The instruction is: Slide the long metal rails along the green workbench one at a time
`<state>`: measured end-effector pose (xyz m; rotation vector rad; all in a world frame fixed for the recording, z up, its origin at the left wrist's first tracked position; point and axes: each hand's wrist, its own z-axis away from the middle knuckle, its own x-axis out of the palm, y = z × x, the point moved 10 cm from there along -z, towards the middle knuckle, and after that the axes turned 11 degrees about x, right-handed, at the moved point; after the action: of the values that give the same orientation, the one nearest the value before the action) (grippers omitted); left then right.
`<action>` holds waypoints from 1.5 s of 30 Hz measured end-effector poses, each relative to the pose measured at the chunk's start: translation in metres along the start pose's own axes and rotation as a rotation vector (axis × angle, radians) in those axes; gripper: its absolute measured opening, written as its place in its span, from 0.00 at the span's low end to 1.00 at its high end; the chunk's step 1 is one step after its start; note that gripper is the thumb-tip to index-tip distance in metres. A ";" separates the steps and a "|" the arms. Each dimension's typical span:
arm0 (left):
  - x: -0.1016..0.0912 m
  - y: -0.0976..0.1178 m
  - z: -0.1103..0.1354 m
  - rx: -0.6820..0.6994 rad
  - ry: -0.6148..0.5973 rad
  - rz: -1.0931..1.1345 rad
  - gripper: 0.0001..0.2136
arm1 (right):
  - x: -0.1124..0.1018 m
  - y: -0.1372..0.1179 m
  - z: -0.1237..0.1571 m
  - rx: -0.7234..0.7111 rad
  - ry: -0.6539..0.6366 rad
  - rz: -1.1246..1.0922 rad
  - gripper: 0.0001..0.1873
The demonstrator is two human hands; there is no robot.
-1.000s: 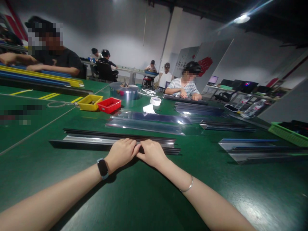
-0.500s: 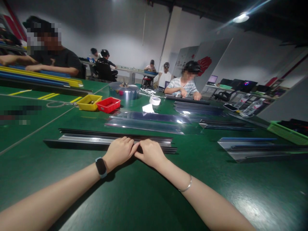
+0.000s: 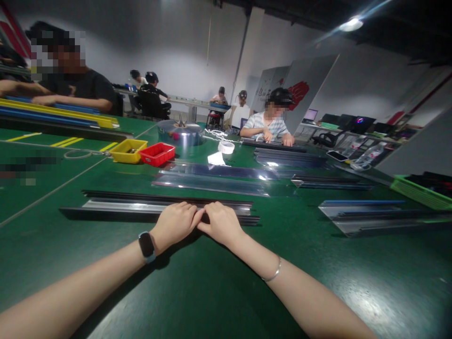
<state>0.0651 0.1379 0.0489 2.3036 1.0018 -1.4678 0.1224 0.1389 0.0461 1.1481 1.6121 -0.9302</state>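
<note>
A long black channel-shaped profile (image 3: pixel 116 213) with a shiny strip along its inside lies crosswise on the green table (image 3: pixel 169 292). My left hand (image 3: pixel 177 221), below a wristwatch, is closed over the profile's near edge, right of its middle. Right beside it, my right hand (image 3: pixel 221 222) grips the same edge, and the two thumbs meet. Most fingertips are hidden behind the hands and inside the channel. Just beyond the profile lie clear plastic strips (image 3: pixel 212 183).
A yellow bin (image 3: pixel 129 151) with small parts, a red bin (image 3: pixel 157 154), a shiny coil (image 3: pixel 180 133) and a tape roll (image 3: pixel 226 147) stand farther back. More profiles (image 3: pixel 384 219) lie to the right, near a green basket (image 3: pixel 420 192). Co-workers sit across the table and at left.
Both hands keep their grip on the profile. The profile's left end has shifted slightly left in view, as has the background, with a small head movement.
</note>
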 end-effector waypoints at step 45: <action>0.000 -0.003 -0.001 -0.027 -0.024 -0.080 0.19 | 0.007 0.006 -0.002 -0.015 -0.025 0.068 0.27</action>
<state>0.0636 0.1406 0.0496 2.2465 1.1127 -1.4984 0.1263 0.1440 0.0391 1.1690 1.5482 -0.8841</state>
